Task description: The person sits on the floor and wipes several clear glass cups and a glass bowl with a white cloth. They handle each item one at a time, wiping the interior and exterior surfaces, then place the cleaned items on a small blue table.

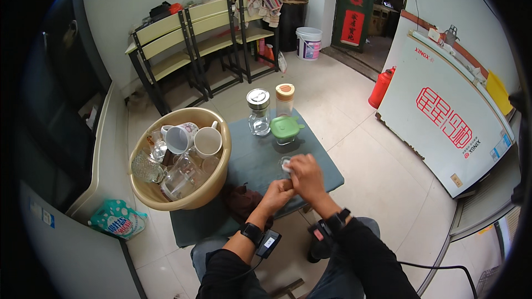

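My right hand (306, 176) is closed around a small white piece (286, 166), blurred and partly covered by the fingers. Against it is a clear, round-edged object (284, 160), too indistinct to name. My left hand (277, 195) has curled fingers and meets the underside of the right; whether it grips anything is hidden. Both are over the near right part of a grey-green tabletop (249, 166). Beyond them stand a green-lidded glass container (286, 128), a glass jar with a metal lid (259, 112) and a clear bottle with a beige-orange lid (285, 99).
A beige plastic basin (224, 166) of mugs and glassware rests on the table's left. Dark brown cloth (243, 201) lies beside my left forearm. Yellowish chairs (212, 45) line the back wall. At right are a white chest freezer (440, 104) and a red bottle (381, 87).
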`<state>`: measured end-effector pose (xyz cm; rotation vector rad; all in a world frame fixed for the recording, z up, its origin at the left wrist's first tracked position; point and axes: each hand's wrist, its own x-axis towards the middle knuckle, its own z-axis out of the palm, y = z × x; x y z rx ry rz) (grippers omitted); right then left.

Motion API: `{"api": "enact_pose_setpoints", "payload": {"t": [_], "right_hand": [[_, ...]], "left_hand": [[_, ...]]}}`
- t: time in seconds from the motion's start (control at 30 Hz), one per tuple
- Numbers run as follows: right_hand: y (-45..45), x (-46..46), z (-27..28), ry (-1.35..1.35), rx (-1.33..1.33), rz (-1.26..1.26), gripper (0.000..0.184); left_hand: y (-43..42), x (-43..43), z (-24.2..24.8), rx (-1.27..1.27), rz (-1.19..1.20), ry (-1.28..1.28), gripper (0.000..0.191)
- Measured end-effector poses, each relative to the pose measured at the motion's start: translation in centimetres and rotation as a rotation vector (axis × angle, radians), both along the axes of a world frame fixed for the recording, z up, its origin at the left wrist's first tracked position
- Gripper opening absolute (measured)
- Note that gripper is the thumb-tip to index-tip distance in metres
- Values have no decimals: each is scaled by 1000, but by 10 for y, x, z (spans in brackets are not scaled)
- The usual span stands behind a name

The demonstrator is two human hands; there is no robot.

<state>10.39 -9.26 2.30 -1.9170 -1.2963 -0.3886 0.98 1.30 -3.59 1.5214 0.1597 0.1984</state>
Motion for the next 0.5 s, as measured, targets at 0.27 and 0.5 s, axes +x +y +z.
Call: {"api": "enact_pose_setpoints", "payload": {"t": [0.27, 0.5], "right_hand": [[-10, -8, -14, 94, 176, -101, 16], [7, 67, -47, 873, 39, -189, 19]], "left_hand": [[-8, -1, -3, -78, 1, -73, 21], [-14, -3, -5, -61, -29, -75, 42]]}}
